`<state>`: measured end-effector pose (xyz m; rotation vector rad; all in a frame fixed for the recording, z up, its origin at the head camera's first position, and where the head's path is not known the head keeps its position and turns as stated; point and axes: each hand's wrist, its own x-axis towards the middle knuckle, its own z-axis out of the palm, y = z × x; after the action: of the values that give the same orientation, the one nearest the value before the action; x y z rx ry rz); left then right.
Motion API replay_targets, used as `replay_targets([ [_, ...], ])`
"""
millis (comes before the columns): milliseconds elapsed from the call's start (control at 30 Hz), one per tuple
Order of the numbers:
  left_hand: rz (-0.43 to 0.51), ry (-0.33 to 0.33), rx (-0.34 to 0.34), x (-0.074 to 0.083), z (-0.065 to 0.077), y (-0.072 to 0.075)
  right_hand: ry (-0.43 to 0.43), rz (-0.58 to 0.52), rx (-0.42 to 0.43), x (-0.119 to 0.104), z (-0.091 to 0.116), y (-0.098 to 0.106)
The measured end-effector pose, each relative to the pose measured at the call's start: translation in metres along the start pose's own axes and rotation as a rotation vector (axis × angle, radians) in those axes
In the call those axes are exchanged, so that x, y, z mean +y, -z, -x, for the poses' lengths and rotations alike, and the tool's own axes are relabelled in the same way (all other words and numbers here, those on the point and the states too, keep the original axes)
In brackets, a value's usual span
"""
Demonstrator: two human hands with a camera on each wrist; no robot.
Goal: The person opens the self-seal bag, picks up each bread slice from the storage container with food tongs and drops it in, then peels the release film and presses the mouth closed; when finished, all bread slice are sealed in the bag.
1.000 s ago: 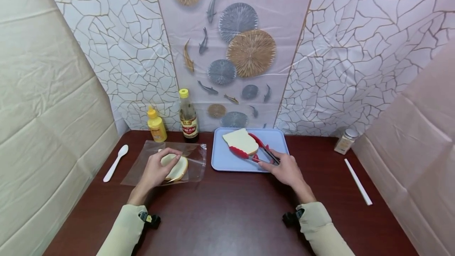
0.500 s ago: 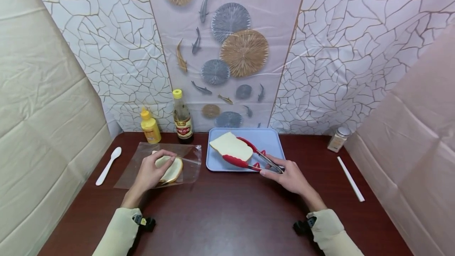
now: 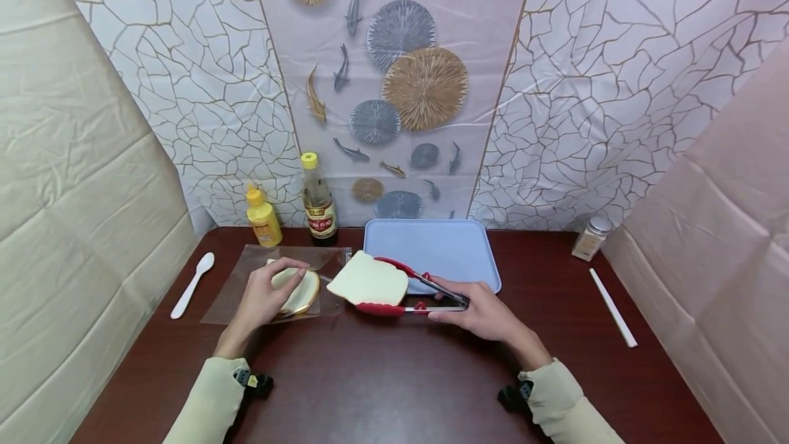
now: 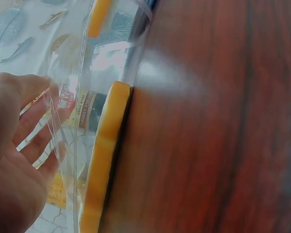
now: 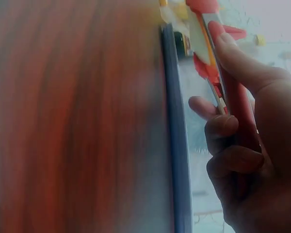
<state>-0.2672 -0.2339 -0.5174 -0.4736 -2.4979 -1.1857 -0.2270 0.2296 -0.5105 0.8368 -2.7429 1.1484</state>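
Observation:
My right hand (image 3: 483, 310) grips red-tipped metal tongs (image 3: 382, 309), which hold a white bread slice (image 3: 366, 281) flat between their jaws. That slice is raised over the front left corner of the blue tray (image 3: 431, 242), its far end reaching the bag's right edge. In the right wrist view, fingers and thumb wrap the tongs' handles (image 5: 240, 111). My left hand (image 3: 261, 293) pinches the upper film of a clear plastic bag (image 3: 237, 297), lifting it. Another bread slice (image 3: 305, 293) lies inside the bag; its orange-brown crust (image 4: 106, 141) shows in the left wrist view.
Behind the bag stand a yellow squeeze bottle (image 3: 265, 221) and a dark sauce bottle (image 3: 320, 214) with a yellow cap. A white spoon (image 3: 192, 286) lies at the left. On the right are a small seasoning jar (image 3: 592, 238) and a white stick (image 3: 613, 308).
The right hand has carried the bread slice in the tongs from over the tray leftward and nearer, up to the bag. The left hand stays at the bag.

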Motion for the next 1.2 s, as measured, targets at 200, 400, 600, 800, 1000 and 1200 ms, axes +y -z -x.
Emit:
replay_targets([
  [200,-0.005,-0.027,0.018,0.0,0.0,0.0,0.029,0.028,-0.057,-0.015,-0.007,-0.006],
  [400,-0.018,-0.044,0.029,-0.002,-0.001,0.0,0.023,0.159,-0.07,-0.031,-0.016,-0.011],
  [600,0.01,-0.024,-0.001,-0.001,0.0,0.001,0.028,0.169,-0.063,-0.038,-0.025,-0.016],
  [800,0.032,-0.003,-0.014,0.0,0.0,0.002,0.021,0.153,-0.053,-0.036,-0.035,-0.024],
  [1000,0.029,-0.011,0.003,0.001,0.0,0.002,0.006,0.119,-0.063,-0.036,-0.044,-0.032],
  [1200,0.019,-0.036,0.017,0.0,0.0,0.001,0.001,0.075,-0.067,-0.036,-0.054,-0.037],
])
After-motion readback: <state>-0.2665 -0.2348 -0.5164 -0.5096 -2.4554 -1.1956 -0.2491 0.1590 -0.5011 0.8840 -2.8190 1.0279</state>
